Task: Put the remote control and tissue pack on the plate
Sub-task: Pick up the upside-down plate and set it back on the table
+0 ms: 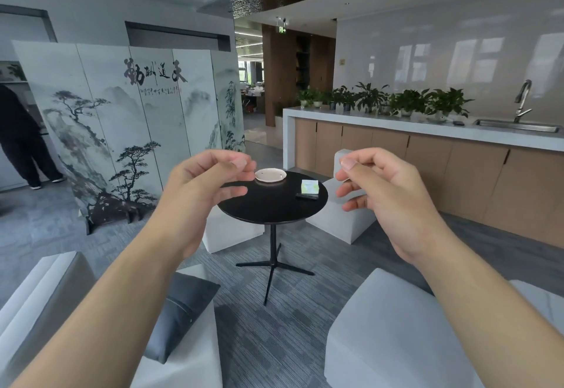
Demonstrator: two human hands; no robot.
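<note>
A small round black table (268, 207) stands a few steps ahead of me. An empty white plate (270, 175) sits on its far left part. A white and green tissue pack (309, 187) lies on the right side, and a black remote control (306, 196) lies just in front of the pack. My left hand (195, 195) and my right hand (384, 192) are raised in front of me, well short of the table. Both have loosely curled fingers with thumb near forefinger, and both hold nothing.
White seats stand around the table: one at lower left (100, 326) with a dark cushion (180, 314), one at lower right (396, 332), two beyond. A painted folding screen (128, 131) stands to the left, a counter with plants and sink (427, 131) to the right. A person (21, 140) stands far left.
</note>
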